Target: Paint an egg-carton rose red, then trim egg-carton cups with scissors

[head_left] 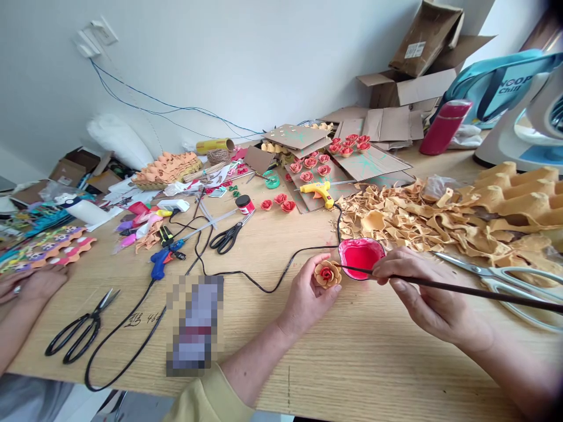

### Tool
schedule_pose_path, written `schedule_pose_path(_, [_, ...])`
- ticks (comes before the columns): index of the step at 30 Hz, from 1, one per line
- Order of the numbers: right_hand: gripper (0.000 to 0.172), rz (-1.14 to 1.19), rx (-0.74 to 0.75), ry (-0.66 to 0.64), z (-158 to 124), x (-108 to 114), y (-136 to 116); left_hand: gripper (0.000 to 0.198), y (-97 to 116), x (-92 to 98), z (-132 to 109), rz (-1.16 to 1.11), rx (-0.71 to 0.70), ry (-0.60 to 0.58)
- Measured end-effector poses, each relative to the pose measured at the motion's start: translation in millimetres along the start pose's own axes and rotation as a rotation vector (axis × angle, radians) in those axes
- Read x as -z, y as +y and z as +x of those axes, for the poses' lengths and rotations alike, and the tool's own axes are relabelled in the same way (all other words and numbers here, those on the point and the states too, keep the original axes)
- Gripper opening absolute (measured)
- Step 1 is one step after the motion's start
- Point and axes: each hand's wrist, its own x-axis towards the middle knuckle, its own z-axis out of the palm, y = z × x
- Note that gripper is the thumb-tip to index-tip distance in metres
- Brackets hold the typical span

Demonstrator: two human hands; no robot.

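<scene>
Between the fingers of my left hand (310,293) is a tan egg-carton flower (326,274) with a red-painted centre. My right hand (433,296) grips a long dark paintbrush (466,289), and its tip reaches the flower's upper right petals. Just behind the two hands sits a small wavy-rimmed dish (363,242) of red paint. Several finished-looking red flowers (324,170) rest on cardboard farther back, and a few more red flowers (280,199) lie on the table in front of it.
White-handled scissors (505,275) lie beside my right hand, near a heap of carton scraps (396,214). A yellow glue gun (320,192) trails a black cord behind my hands. Left lie black scissors (83,328), a blue glue gun (162,261) and another person's hands (37,284).
</scene>
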Motion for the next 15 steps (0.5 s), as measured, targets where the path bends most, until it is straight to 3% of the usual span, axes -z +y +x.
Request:
schedule_pose_path(8, [0.016,0.008,-0.007,-0.019,1.8,-2.3,-1.5,0.056,3.1,0.2,-2.8,0.102,-0.047,-0.015])
schedule_pose_path(15, [0.016,-0.101,-0.001,0.117,5.7,2.3,1.4,0.058,-0.3,2.3,-2.8,0.133,-0.063,0.011])
